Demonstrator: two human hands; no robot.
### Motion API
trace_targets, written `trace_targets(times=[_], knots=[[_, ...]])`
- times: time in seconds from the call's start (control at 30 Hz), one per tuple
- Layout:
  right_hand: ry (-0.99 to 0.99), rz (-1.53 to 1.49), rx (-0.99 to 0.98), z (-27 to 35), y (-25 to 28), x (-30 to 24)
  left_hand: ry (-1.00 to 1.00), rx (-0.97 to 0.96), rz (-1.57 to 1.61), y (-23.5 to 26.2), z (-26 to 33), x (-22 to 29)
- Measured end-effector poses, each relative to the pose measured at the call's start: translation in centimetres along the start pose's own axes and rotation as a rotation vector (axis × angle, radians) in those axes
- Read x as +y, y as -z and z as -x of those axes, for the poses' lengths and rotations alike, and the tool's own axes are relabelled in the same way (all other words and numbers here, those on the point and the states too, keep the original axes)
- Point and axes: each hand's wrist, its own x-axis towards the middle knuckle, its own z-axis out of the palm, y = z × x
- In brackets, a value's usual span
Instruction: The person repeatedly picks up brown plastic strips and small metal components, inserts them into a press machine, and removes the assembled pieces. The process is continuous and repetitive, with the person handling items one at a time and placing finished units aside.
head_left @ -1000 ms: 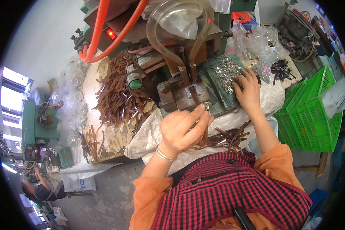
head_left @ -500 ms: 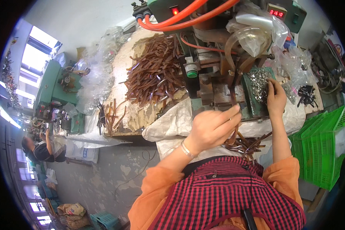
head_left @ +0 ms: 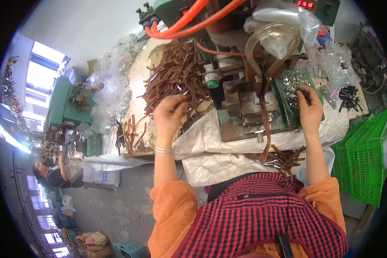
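Note:
A heap of brown leather-like strips (head_left: 172,73) lies on the worktable to the left. My left hand (head_left: 168,115) is at its near edge with fingers curled; whatever they hold is too small to make out. One brown strip (head_left: 265,124) sits in the pressing machine (head_left: 253,105) and hangs down over its front, with neither hand on it. My right hand (head_left: 310,107) is at the green tray (head_left: 303,74) of small silvery metal pieces (head_left: 293,81). Its thumb and fingers are bent together over the pieces; anything between them is hidden.
More brown strips (head_left: 279,159) lie on a white sheet (head_left: 206,167) below the machine. Orange hoses (head_left: 180,21) arch overhead. Green plastic crates (head_left: 359,159) stand at right. Clear plastic bags (head_left: 112,86) line the table's left part. A co-worker (head_left: 56,174) is far left.
My left hand has left the strip at the machine and moved left to the heap. The strip now hangs from the machine. My right hand stays at the metal pieces, its fingers more bent.

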Motion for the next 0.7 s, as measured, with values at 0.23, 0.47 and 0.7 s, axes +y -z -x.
trace_targets(times=[0.23, 0.47, 0.7], knots=[[-0.104, 0.100, -0.023, -0.9, 2.0, 6.4, 0.001, 0.257, -0.387, 1.3, -0.4, -5.3], [-0.081, 0.211, -0.070, 1.2, 4.2, 3.1, 0.009, 0.110, -0.268, -4.8, 4.3, -5.7], [0.050, -0.059, -0.184, -1.0, -1.6, -2.9, -0.057, 0.290, 0.072, -4.6, 0.5, 2.4]])
